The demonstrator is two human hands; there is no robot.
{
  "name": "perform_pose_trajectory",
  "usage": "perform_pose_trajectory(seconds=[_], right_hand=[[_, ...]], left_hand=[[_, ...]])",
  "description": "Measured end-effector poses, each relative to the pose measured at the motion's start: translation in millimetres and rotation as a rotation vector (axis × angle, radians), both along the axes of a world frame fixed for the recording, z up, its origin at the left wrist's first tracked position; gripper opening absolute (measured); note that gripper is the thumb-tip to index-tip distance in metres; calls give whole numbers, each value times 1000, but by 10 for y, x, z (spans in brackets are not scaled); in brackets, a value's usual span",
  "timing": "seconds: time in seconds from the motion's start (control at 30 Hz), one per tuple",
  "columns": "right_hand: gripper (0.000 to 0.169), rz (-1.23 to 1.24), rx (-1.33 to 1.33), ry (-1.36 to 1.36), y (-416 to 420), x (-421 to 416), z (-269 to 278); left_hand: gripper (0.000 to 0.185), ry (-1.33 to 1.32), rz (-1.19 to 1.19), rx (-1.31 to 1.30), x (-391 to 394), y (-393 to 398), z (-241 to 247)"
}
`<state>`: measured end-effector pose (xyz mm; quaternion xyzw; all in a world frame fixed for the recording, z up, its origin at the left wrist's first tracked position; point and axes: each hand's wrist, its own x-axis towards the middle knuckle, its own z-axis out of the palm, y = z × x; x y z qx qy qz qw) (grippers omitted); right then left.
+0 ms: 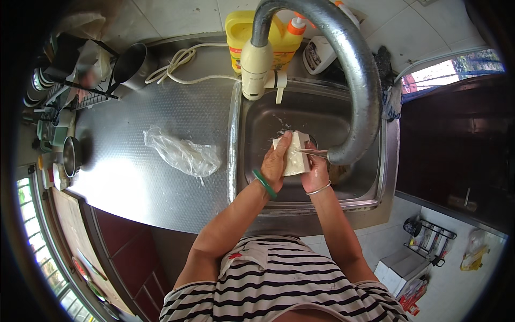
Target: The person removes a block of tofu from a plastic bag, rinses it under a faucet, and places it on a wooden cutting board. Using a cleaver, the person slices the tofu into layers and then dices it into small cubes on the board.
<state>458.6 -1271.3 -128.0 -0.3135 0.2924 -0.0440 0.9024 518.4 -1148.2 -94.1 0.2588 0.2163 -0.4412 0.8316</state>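
Note:
A pale rectangular block that looks like tofu (295, 161) is between my two hands, over the stainless steel sink basin (265, 112). My left hand (275, 161) lies along its left side, thumb near the top edge. My right hand (316, 171) supports the right side, with some fingers hidden behind the block. Water (316, 153) runs from the mouth of the curved metal faucet spout (370, 92) onto the block. Its surface is wet and shiny. Something brownish (338, 173) lies in the basin beneath the spout, mostly covered and hard to make out.
A crumpled clear plastic bag (183, 155) lies on the steel drainboard (193, 108). The faucet's cream-coloured body (255, 68) rises before a yellow jug (237, 30) and a white bottle (318, 54). A pan (130, 66) leans by the dish rack (94, 100) at left.

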Motion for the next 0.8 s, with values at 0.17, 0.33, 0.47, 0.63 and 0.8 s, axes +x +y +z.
perform_pose_trajectory(seconds=[0.17, 0.33, 0.47, 0.63, 0.8], right_hand=[[41, 118, 126, -101, -155, -42, -85], [45, 136, 149, -84, -231, -87, -209], [48, 173, 127, -187, -211, -62, -53], [32, 40, 4, -23, -90, -18, 60], [30, 3, -32, -34, -30, -67, -19]], left_hand=[[84, -309, -67, 1, -103, 23, 209], [104, -431, -167, -88, -82, 140, 82], [104, -358, -220, -81, -34, 199, 164], [80, -298, -117, -22, -59, 119, 149], [50, -222, -79, 179, -41, -18, 172]])
